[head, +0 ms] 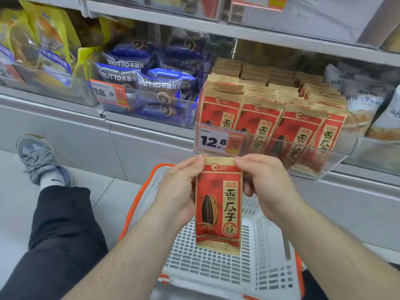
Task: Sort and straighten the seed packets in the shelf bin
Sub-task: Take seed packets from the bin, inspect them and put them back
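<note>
One red seed packet (218, 204) is held upright in mid-air over a white basket (216, 265) with an orange rim, near side of the shelf; long axis runs vertical, top seal edge up and toward the shelf, printed face toward the camera, bottom edge hanging free just above the basket mesh; left hand (179, 191) has its grip on the packet's left edge, fingers curled behind and thumb at the top left corner; right hand (266, 182) pinches the top right corner, grip narrow, lower fingers curled beside the right edge; both hands are holding the same packet.

Shelf bin (281, 148) is clear plastic, just beyond the hands and to the right; its front lip carries a 12.8 price tag (216, 141) at the left end; the front wall curves round at the right corner; rows of matching packets (270, 118) stand inside it, long axes vertical, faces forward, the rightmost front ones tilted to the right; further rows behind stand packed close.

Open room: a gap between the held packet's top edge and the bin's lip; floor clear to the left of the basket, where a leg in black trousers (60, 234) and a grey shoe (41, 159) lie; left of the bin, a second clear bin of blue snack bags (151, 83); far left, yellow bags (47, 40); right of the seed bin, white bags (368, 100).
</note>
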`<state>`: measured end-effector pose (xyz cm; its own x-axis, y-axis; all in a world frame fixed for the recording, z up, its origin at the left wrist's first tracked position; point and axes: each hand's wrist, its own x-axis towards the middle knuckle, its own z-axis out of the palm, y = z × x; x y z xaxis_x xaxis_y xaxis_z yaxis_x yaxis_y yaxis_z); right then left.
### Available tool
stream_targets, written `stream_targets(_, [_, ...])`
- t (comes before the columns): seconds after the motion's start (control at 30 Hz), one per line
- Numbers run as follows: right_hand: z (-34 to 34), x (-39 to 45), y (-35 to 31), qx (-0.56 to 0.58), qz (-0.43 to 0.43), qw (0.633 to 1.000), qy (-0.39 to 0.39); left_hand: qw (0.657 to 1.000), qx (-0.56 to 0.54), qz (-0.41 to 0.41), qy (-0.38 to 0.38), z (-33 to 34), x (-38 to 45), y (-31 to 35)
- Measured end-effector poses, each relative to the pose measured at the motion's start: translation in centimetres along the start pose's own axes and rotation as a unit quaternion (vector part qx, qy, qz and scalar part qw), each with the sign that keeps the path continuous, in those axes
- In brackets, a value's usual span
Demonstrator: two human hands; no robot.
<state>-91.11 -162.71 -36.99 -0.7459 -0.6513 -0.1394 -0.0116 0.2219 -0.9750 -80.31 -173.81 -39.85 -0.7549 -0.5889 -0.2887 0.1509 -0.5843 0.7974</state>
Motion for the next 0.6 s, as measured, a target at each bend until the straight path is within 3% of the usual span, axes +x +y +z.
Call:
stream_targets(0.3, [-0.2, 0.0, 0.2, 0.037, 0.037, 0.998, 0.020, 1.000, 0.006, -0.019, 0.021, 0.3, 0.4, -0.6])
stream_targets(0.43, [-0.3, 0.0, 0.4, -0.020, 0.016, 1.000, 0.011, 1.000, -0.006, -0.018, 0.010, 0.3, 0.3, -0.4])
stream_targets(0.6, [-0.8, -0.1, 0.1, -0.121, 0.005, 0.991, -0.057, 0.999, -0.021, -0.019, 0.028, -0.2, 0.3, 0.5])
